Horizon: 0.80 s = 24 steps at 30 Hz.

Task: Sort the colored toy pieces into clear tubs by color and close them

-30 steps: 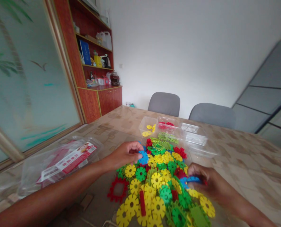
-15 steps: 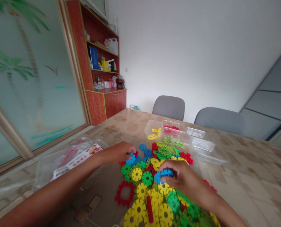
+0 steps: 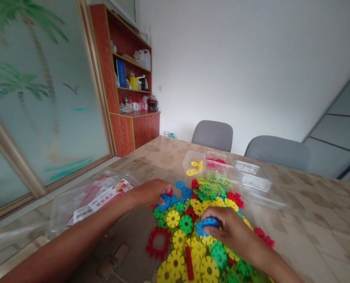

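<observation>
My right hand (image 3: 226, 222) is closed on blue notched plastic discs (image 3: 206, 226), holding them just over the middle of a pile of toy snowflake discs. Thumb and fingers of my left hand (image 3: 154, 192) are curled round a blue disc (image 3: 164, 203) at the pile's far left edge, with other blue pieces right beside it; part of the grip is hidden. Yellow discs (image 3: 175, 264) and green discs (image 3: 186, 224) lie heaped between and below my hands. A red square toothed frame (image 3: 158, 242) rests at the pile's left side, and a red strip (image 3: 189, 263) lies across yellow discs.
Behind the pile stand a clear box with yellow discs (image 3: 191, 172), clear trays with red pieces (image 3: 216, 162) and green strips (image 3: 218, 179), and clear plastic trays (image 3: 256, 184). Clear packaging with a printed card (image 3: 104, 200) lies left. Grey chairs (image 3: 212, 135) stand beyond the table.
The view has shifted slightly. My left fingers have closed in further over the blue pieces at the pile's edge. My right hand still holds its blue discs, now tilted a little differently.
</observation>
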### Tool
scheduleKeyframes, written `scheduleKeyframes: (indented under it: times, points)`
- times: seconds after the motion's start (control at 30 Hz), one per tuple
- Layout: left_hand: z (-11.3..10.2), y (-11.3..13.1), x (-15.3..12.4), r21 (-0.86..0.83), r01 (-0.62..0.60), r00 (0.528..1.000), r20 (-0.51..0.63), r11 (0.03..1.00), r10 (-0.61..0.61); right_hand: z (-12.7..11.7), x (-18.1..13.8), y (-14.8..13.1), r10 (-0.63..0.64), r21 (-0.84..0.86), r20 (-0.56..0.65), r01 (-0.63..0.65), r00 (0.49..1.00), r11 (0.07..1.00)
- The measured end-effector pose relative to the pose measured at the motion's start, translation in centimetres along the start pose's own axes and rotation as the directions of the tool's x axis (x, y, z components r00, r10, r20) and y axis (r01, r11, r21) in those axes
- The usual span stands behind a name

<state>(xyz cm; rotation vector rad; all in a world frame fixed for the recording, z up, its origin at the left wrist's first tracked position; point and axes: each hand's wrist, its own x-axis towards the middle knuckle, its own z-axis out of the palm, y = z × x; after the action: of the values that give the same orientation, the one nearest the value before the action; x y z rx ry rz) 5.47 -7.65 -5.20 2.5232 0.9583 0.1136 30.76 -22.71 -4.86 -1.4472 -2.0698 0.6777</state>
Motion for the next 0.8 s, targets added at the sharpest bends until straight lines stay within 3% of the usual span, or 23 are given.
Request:
scheduleKeyframes:
  times: [0.17, 0.33, 0.43, 0.53, 0.63, 0.8]
  points:
    - [-0.3, 0.6, -0.1, -0.063, 0.004, 1.0, 0.009, 0.998, -0.003, 0.4, 0.2, 0.0, -0.009, -0.017, -0.022, 0.008, 1.0, 1.0]
    - [-0.2, 1.7, 0.1, -0.379, -0.073, 0.997, -0.046, 0.922, 0.06, 0.6, 0.4, -0.7, -0.001, 0.03, -0.096, 0.004, 0.995, 1.0]
    - [0.5, 3.1, 0.0, -0.554, -0.096, 0.995, -0.023, 0.827, 0.1, 0.4, 0.5, -1.5, -0.003, 0.08, -0.155, 0.015, 0.988, 0.997]
    - [1.6, 4.8, -0.1, -0.76, -0.08, 0.988, 0.028, 0.645, 0.154, 0.4, 0.5, -1.8, 0.002, 0.167, -0.146, 0.023, 0.989, 0.986]
    - [2.8, 6.2, -0.1, -0.836, -0.054, 0.987, 0.038, 0.546, 0.156, 0.8, 0.4, -1.8, 0.026, 0.238, -0.111, 0.001, 0.993, 0.971]
    - [3.9, 6.8, 0.1, -0.887, -0.031, 0.988, 0.043, 0.461, 0.15, 1.4, 0.6, -1.3, 0.074, 0.396, -0.137, -0.014, 0.988, 0.918]
